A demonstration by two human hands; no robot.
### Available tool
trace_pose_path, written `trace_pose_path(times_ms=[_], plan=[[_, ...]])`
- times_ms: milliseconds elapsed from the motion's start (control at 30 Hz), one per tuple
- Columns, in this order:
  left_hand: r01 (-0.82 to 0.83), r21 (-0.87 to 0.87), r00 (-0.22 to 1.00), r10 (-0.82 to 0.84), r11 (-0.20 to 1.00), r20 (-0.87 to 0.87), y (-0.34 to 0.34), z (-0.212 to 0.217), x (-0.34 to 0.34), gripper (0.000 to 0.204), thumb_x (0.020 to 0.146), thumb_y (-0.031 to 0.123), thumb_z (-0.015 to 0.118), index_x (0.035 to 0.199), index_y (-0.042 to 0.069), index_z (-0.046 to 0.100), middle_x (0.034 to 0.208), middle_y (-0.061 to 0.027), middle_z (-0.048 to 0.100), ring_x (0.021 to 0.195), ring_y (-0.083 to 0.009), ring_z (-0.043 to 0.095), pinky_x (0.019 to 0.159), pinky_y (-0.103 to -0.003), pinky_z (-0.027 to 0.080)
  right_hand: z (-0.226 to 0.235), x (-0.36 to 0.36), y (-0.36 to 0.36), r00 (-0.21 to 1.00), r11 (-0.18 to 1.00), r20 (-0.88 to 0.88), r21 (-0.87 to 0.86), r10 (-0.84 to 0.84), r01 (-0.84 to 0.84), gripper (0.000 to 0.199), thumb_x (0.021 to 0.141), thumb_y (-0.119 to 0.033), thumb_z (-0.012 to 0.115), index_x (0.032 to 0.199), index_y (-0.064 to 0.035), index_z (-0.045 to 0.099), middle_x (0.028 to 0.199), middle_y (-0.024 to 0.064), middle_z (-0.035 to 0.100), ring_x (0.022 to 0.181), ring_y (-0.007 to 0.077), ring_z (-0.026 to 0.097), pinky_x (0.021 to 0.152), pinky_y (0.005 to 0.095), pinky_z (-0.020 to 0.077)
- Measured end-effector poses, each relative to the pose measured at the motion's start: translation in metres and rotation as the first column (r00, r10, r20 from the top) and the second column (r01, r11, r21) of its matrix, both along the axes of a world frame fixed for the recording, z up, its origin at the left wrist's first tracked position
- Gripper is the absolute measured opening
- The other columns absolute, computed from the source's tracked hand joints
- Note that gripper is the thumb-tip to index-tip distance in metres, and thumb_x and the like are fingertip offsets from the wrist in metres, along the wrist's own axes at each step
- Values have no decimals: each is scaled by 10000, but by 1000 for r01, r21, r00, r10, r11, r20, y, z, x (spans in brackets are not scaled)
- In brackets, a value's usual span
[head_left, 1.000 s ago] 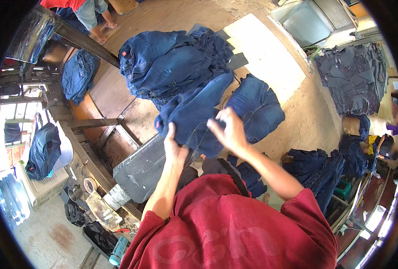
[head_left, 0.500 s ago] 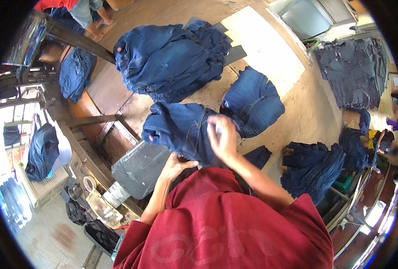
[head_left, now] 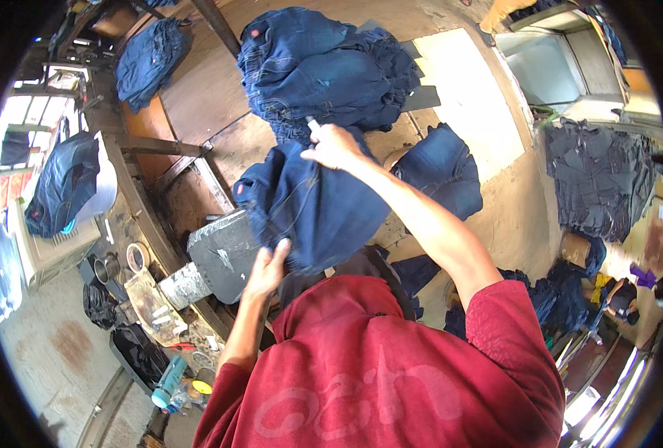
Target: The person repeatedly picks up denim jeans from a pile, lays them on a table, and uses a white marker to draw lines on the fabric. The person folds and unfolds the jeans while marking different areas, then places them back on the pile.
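Note:
A pair of dark blue jeans (head_left: 320, 213) lies bunched in front of me, partly over a dark padded board (head_left: 223, 257). My left hand (head_left: 270, 266) grips its near left edge, thumb on top and the other fingers partly hidden by the cloth. Across the far part of the jeans reaches my right hand (head_left: 333, 147), its fingers closed around a small white stick (head_left: 313, 125) whose tip pokes out. That hand rests on or just above the denim; I cannot tell which. Beyond it sits a large heap of blue jeans (head_left: 324, 67).
Right of my work lies another folded pair of jeans (head_left: 443, 173). Dark grey garments (head_left: 600, 179) are piled at far right. On the left stand a wooden frame (head_left: 159, 145), a tape roll (head_left: 138, 257) and a turquoise bottle (head_left: 169, 382). A person (head_left: 621, 299) is at the right edge.
My right hand has moved away from me and slightly left, over the far part of the jeans. The jeans are spread further out. My left hand has shifted slightly left; the view has turned.

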State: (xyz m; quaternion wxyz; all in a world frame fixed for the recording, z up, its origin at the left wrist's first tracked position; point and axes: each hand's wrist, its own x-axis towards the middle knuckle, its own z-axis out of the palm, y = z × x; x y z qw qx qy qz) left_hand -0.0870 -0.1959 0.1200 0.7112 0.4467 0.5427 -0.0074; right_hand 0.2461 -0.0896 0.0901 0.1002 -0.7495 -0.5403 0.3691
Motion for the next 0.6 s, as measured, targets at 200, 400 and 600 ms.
trace_pose_path(times_ms=[200,400,600], plan=[[-164,387,958,240,907,-157,25,30,-172,513,1116,354,645,1449,-35,634,1431,-144,705,1279,-239,654,1130,-387,474,45,-65,-27,957,975,-290,214,-3,68,598,956,-461,805,1339,-10,719,924,160,813,872,337,800,804,458,618],[517,830,730,398,211,-556,97,76,-144,878,869,235,921,1552,-51,450,1460,-299,561,1372,-445,562,1168,-501,472,52,-12,-129,850,744,20,496,-526,448,340,972,-365,842,944,-46,727,701,114,697,576,220,651,576,413,526],[702,85,709,-683,707,-177,204,13,14,1033,1022,777,534,1660,-22,384,1694,-254,437,1554,-363,452,1294,-455,326,3,32,-216,-119,2,-211,-497,-970,868,422,864,-534,922,1028,-175,772,734,-52,591,520,36,445,436,256,305]])
